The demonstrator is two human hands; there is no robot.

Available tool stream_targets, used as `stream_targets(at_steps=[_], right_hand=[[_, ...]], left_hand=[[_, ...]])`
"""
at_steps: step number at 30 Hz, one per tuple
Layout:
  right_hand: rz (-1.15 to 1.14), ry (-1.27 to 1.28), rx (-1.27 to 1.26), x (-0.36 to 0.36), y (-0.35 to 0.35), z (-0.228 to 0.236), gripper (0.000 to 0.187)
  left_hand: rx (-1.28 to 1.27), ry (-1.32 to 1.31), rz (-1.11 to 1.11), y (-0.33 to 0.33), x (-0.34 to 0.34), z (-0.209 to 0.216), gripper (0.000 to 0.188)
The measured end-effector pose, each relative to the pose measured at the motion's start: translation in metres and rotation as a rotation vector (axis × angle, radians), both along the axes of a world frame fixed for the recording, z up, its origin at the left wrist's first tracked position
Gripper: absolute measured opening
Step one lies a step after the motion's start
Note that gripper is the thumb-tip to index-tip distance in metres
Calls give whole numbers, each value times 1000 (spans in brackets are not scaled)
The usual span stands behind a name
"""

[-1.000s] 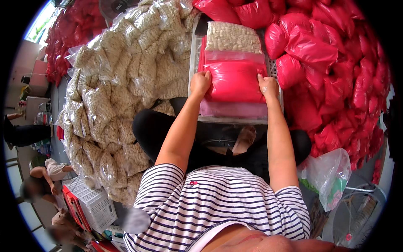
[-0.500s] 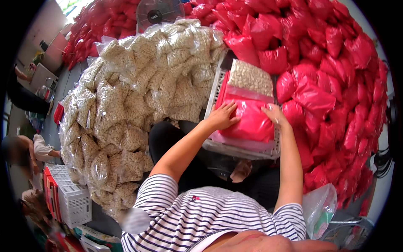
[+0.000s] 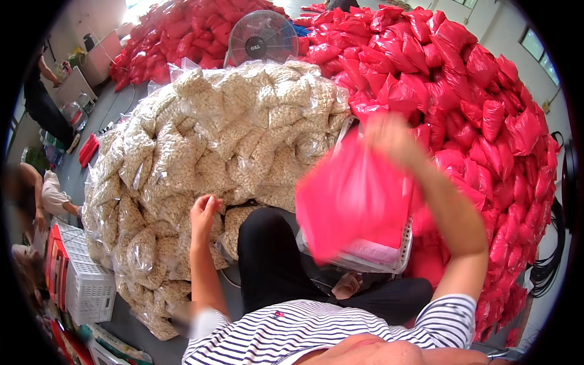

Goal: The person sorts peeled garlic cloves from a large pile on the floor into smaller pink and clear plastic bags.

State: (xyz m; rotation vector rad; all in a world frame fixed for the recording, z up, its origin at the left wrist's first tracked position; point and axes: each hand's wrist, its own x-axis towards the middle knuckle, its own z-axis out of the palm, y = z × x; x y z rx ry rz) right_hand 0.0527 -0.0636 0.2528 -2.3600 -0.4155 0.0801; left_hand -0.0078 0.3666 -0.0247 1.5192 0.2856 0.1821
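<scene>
Curling its fingers in toward the thumb, the left hand [image 3: 204, 210] hovers over or just beside bagged goods; I cannot tell whether its fingertips meet or pinch anything. Farther right, the red bag [image 3: 359, 207] hangs over a white basket [image 3: 399, 263], its top gathered in the right hand [image 3: 384, 135], which is closed on it, though blur hides the exact finger placement. Its film looks thin, soft and slippery, so it probably sags and twists rather than holding a shape; the weight is hard to judge, but one hand bears it. The bunched upper edge seems the surest hold, as bare nails could puncture the smooth sides. Around it, from the left, stand a white crate [image 3: 91, 298], a heap of clear bags [image 3: 176, 155] filled with pale pieces, a fan [image 3: 263, 39] behind that heap, and a dark-trousered knee [image 3: 267, 243] crowding the basket's near left. Directly right, a tall mound of red bags [image 3: 468, 91] limits sideways room, while the hanging bag hides most of the basket.
</scene>
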Motion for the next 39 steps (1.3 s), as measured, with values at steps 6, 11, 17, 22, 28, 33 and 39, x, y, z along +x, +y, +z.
stream_targets(at_steps=[6, 11, 17, 22, 28, 33, 39], right_hand=[[34, -693, 991, 194, -62, 200, 25], [-63, -379, 413, 113, 7, 116, 31], [58, 277, 239, -31, -13, -50, 19], [-449, 393, 477, -136, -79, -148, 21], [-729, 504, 760, -215, -107, -198, 19], [-559, 625, 832, -229, -95, -228, 24], [-656, 571, 1024, -234, -116, -237, 60]], left_hand=[[416, 270, -115, 10, -7, -130, 39], [892, 678, -249, -21, -23, -161, 85], [1040, 703, -208, -48, -34, -241, 79], [1088, 652, -216, -34, -9, -211, 44], [1234, 172, -78, -34, 39, -94, 30], [1315, -335, 96, -102, 66, 54, 33], [918, -1066, -100, -234, 14, 141, 19]])
